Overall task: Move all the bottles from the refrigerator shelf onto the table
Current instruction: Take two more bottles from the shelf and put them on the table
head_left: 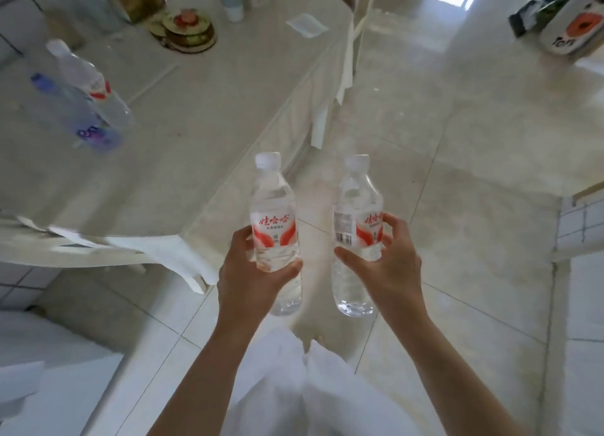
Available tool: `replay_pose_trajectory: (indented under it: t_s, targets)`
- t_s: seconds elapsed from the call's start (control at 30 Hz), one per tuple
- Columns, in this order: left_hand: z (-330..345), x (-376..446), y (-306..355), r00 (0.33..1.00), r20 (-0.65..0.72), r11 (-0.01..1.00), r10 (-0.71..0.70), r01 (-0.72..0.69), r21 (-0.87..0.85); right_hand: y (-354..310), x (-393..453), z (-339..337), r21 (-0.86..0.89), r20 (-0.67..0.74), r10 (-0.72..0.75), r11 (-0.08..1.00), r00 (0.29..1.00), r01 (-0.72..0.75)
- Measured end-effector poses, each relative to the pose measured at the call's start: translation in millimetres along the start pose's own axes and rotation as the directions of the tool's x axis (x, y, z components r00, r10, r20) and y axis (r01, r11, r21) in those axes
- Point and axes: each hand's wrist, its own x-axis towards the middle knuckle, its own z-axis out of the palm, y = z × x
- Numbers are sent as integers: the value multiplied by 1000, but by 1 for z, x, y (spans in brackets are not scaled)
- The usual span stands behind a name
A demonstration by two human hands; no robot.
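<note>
Gripping one clear water bottle each, the left hand [255,272] is wrapping the left bottle [274,226] below its red label while the right hand [382,265] is pinching the right bottle [356,229] at label height, both upright above the floor at six o'clock. Two bottles [85,98] are already standing on the table [202,108] at ten o'clock, so the carry appears underway; next, both need setting down upright on bare tabletop.

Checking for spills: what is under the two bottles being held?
Under the left bottle and right bottle lies bare tiled floor, not the table. The left hand and right hand cover part of it.
</note>
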Motion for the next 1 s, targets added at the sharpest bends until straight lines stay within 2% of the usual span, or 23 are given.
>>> replay_pose_trajectory:
  t_s: [0.33,0.7,0.83,1.0]
  targets:
    - [-25,115,15,971,-227,997,-71,61,-52,-50,118,79,-31,217,-73,996,973,82]
    - [-72,268,61,936,-337,989,-100,58,-134,-141,248,179,-67,313,-109,988,943,137]
    - [-79,310,70,921,-375,991,-110,71,-115,-166,290,206,-61,351,-120,987,929,151]
    - [-77,366,81,879,-441,980,-180,123,-153,-189,348,243,-72,435,-153,976,887,204]
